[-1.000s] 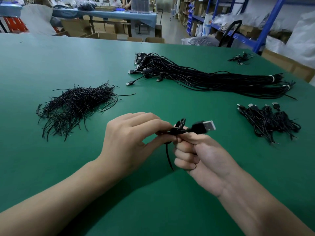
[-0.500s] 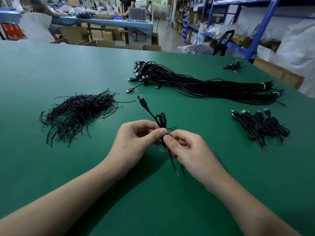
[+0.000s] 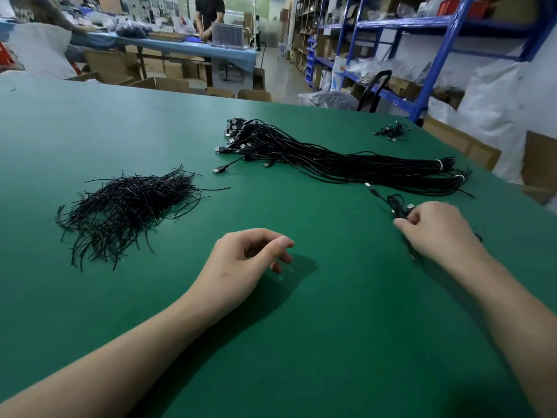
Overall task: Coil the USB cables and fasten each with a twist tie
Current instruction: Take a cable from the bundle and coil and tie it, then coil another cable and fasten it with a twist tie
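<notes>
Right hand (image 3: 437, 230) out at the right, fingers curled around a small coiled cable (image 3: 398, 203) with its plug end sticking out up-left, lowered onto the green table (image 3: 331, 327) where more tied coils seem hidden under the hand; left hand (image 3: 244, 260) loose, fingers half curled, holding nothing, hovering mid-table. Looks like drop-off of a done coil: set it flat so the tie doesn't slip, let go cleanly. Next, left can reach the twist tie pile (image 3: 126, 206) just left, right the long cable bundle (image 3: 346, 161) behind
</notes>
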The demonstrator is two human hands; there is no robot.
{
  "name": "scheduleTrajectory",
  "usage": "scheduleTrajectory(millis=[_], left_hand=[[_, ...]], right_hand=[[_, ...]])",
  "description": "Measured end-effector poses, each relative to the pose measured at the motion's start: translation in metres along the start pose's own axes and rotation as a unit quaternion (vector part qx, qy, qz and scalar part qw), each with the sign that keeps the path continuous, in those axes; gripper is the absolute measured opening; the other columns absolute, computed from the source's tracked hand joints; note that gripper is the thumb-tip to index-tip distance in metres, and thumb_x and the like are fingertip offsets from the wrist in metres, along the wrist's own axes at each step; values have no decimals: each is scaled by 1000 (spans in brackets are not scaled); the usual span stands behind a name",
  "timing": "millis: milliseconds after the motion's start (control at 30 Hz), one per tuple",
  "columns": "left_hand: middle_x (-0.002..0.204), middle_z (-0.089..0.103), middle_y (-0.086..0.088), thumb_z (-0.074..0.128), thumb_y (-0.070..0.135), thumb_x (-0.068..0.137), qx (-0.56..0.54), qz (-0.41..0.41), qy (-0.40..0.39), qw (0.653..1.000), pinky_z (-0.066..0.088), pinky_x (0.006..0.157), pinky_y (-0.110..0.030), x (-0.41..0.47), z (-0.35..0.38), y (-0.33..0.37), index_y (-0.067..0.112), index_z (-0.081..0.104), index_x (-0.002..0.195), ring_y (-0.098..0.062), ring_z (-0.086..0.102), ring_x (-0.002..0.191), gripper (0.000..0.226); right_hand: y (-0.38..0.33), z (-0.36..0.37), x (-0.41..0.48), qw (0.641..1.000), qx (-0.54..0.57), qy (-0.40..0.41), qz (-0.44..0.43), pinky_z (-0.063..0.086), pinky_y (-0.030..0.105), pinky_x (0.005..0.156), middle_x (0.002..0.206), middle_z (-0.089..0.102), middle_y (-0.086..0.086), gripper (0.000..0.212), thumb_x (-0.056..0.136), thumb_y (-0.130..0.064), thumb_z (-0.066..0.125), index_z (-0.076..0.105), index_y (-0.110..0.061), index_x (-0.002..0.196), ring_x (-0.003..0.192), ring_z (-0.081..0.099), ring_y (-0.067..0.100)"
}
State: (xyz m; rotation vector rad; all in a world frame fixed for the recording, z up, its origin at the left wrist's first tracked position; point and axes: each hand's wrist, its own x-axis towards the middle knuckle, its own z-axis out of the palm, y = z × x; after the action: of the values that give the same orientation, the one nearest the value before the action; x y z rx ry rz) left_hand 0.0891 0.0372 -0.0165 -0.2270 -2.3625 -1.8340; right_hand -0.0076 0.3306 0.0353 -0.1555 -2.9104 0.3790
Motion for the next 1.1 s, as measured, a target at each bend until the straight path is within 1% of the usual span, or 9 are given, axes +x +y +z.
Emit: scheduleTrajectory(millis=[167,300,400,567,700,800,933,1033,1100], left_hand=[[86,77,6,62,32,100,6,9,-8,1000,55,80,-24,0,1,-2,25,76,93,-13,70,76,17],[85,76,5,62,31,100,0,16,-12,1000,53,78,-20,1,1,-4,24,76,93,-13,70,75,16],[85,77,4,63,31,99,-3,18,-15,1000,52,77,-18,2,1,-5,24,75,92,-13,70,74,16],[85,76,5,63,31,99,2,19,-20,1000,52,76,-18,3,2,-6,24,75,92,-13,70,75,16],[84,76,7,62,31,99,20,26,-23,999,52,76,-19,2,2,-6,24,75,92,-12,70,75,17],[86,76,8,61,34,100,31,30,-16,999,53,79,-23,3,1,-6,25,74,93,-12,69,78,17],[90,76,12,62,34,99,56,16,8,998,54,86,-30,16,-3,-5,29,72,98,-9,70,84,11],[91,76,11,64,33,98,103,23,43,994,54,88,-30,43,-17,-1,26,73,101,-9,69,88,12],[94,76,8,63,32,98,146,28,86,985,54,89,-31,68,-31,0,21,74,107,-11,69,89,18]], right_hand=[[23,-8,14,996,-68,-17,51,52,37,62,70,67,17,29,88,-24,73,72,2,77,72,63,36],[18,-7,4,992,-110,27,55,46,33,57,78,61,9,38,87,-41,76,61,-7,95,72,59,31],[6,0,-7,984,-139,111,-23,38,30,53,84,59,6,39,86,-44,75,56,-12,99,74,55,28],[-13,22,-8,963,-215,66,-149,48,38,87,115,57,6,33,97,-38,62,65,-13,118,111,53,25],[-15,30,-3,955,-267,0,-128,49,37,90,113,60,4,30,103,-34,50,69,-12,98,114,55,25],[-13,27,2,949,-298,17,-98,44,36,82,102,64,6,39,102,-34,53,47,-15,68,101,60,26],[-18,18,5,952,-298,-21,-63,41,40,91,101,64,6,43,101,-41,54,44,-17,65,103,60,27],[-35,24,5,962,-248,-6,-114,38,45,103,122,60,7,36,99,-47,52,67,-15,105,122,51,26],[-57,34,1,971,-173,-5,-168,38,43,105,133,56,5,45,100,-50,49,62,-17,127,129,48,24]])
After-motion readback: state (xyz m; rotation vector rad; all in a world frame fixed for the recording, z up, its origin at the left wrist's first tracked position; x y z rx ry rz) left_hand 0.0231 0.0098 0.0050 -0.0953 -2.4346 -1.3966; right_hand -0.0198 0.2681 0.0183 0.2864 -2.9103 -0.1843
